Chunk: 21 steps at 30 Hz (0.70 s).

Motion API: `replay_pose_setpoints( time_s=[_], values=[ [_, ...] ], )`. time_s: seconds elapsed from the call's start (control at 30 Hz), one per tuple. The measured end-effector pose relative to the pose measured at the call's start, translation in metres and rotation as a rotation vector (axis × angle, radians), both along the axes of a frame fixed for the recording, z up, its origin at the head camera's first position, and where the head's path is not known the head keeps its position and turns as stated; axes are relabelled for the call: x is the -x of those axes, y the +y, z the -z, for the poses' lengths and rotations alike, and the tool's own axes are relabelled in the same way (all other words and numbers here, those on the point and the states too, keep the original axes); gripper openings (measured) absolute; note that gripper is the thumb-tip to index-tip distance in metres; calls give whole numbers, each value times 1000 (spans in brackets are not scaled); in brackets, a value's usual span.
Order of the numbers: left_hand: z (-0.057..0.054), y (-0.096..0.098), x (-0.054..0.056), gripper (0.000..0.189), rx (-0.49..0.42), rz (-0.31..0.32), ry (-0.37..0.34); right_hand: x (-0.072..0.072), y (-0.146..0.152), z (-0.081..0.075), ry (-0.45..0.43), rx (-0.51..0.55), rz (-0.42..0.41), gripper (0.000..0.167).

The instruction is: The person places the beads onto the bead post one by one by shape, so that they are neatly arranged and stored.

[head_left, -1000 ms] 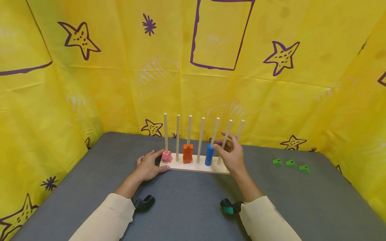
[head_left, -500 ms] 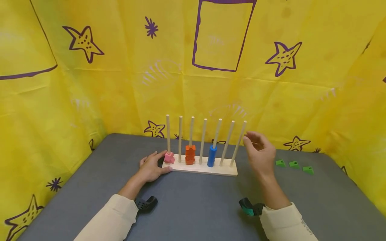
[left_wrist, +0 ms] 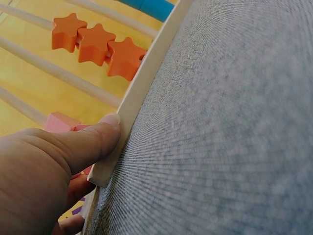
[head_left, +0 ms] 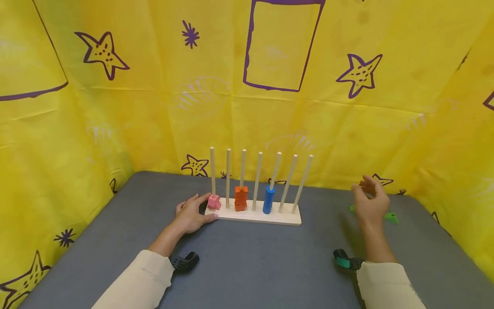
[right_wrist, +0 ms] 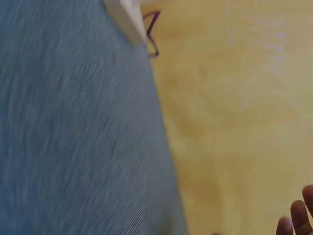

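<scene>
My left hand (head_left: 191, 216) grips the left end of a wooden peg board (head_left: 254, 216), thumb along its front edge in the left wrist view. A pink block (head_left: 214, 202) sits on the leftmost upright peg, close to my fingers. Further along, orange star-shaped blocks (left_wrist: 98, 45) are stacked on one peg, and a blue cylinder stack (head_left: 269, 200) surrounds another. Well to the right, my right hand (head_left: 371, 205) hovers with loosely bent fingers and nothing held. Green blocks (head_left: 391, 217) lie on the table around it, partly hidden behind the hand.
The grey table (head_left: 262, 266) reaches back to a yellow patterned cloth (head_left: 216, 116) that hangs behind it and along both sides. Tall thin pegs (head_left: 302, 182) rise from the board between the two hands. A dark strap (head_left: 347, 259) is on the right wrist.
My right hand has left the blue stack's peg and travelled right, past the board's end, to above the green blocks. My left hand keeps its hold on the board.
</scene>
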<state>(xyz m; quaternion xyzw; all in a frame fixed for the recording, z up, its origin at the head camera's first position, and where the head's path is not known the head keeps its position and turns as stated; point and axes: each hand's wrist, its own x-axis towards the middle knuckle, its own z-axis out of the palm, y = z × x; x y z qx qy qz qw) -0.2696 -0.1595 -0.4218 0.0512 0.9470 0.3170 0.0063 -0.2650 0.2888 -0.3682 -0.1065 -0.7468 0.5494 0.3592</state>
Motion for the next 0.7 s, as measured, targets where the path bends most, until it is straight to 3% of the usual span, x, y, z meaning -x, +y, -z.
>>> replay_pose_setpoints(
  time_s=[0.23, 0.4, 0.53, 0.7],
  values=[
    [0, 0, 0, 80, 1, 5, 2, 2, 28, 20, -349, -71, 19, 53],
    [0, -2, -1, 81, 6, 3, 2, 6, 38, 34, -560, -190, -42, 63],
    [-1, -3, -1, 81, 8, 7, 6, 8, 43, 41, -664, -285, -110, 66],
    [-2, -2, -1, 81, 9, 13, 0, 8, 44, 43, -691, -392, -146, 63]
  ],
)
